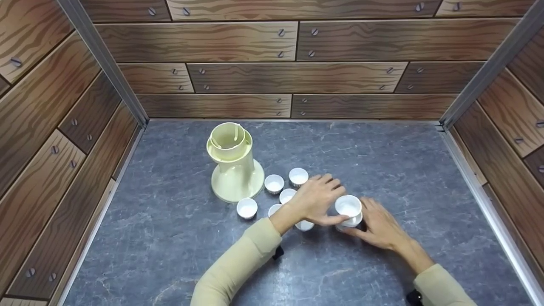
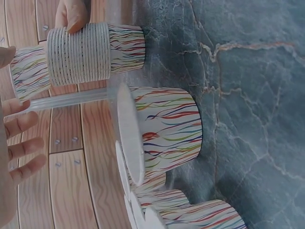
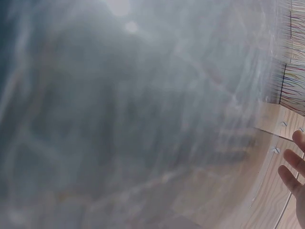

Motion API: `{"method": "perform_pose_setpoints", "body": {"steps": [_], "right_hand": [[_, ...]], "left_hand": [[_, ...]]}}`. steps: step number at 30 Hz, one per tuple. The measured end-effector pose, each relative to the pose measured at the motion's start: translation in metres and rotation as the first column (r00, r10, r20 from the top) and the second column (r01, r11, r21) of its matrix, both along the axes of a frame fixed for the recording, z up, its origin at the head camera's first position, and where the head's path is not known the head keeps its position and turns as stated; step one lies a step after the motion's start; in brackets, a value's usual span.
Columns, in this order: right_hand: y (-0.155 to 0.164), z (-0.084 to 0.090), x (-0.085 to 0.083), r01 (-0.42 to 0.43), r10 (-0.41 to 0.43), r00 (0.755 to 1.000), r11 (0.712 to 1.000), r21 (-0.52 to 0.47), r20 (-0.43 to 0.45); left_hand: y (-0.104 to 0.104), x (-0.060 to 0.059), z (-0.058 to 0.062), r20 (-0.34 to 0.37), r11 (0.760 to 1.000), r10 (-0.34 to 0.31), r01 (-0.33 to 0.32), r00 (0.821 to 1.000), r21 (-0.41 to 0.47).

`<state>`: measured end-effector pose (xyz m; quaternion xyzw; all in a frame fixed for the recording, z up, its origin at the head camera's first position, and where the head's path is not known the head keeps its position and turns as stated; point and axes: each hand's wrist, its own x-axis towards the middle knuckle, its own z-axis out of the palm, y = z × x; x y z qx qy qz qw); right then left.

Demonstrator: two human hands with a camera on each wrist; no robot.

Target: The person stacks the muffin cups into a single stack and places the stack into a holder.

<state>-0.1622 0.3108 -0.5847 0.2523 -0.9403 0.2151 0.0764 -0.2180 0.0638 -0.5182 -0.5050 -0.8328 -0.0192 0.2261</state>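
**Both hands at the cup stack, loose cups beside the dispenser**

The table (image 1: 170, 255) bears a cream dispenser (image 1: 234, 165) at far left, upright and untouched. Right of its base lie loose cups (image 1: 274, 183), each standing apart, open side up. Right of these, near the middle, stands the stack (image 1: 349, 211) of nested paper cups.

The left hand (image 1: 316, 199) reaches in from the left with its thumb against the stack's side; the right hand (image 1: 378, 225) meets it from the right, fingertips at the base. Both seem to pinch the stack between them. By my judgement the step in hand is peeling one cup off the stack. The next move calls for a steady hold on the lower cups and a light pull on the top one, so the rest do not lift with it.

The left wrist view shows the stack's (image 2: 88, 55) ribbed rims and the striped cup walls, hidden from the head view. The right wrist view is mostly blur; only fingertips (image 3: 296, 164) show.
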Motion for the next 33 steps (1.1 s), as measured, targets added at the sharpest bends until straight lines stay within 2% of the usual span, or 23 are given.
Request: {"method": "perform_pose_setpoints", "body": {"steps": [24, 33], "right_hand": [[0.002, -0.003, -0.001, -0.027, 0.026, 0.999, 0.999, -0.023, -0.038], [0.003, -0.002, -0.002, -0.049, 0.048, 0.998, 0.999, -0.019, -0.045]], "left_hand": [[0.009, 0.002, -0.010, 0.017, 1.000, -0.011, 0.011, 1.000, -0.021], [0.013, 0.003, -0.014, 0.027, 0.999, 0.008, -0.007, 1.000, -0.051]]}}
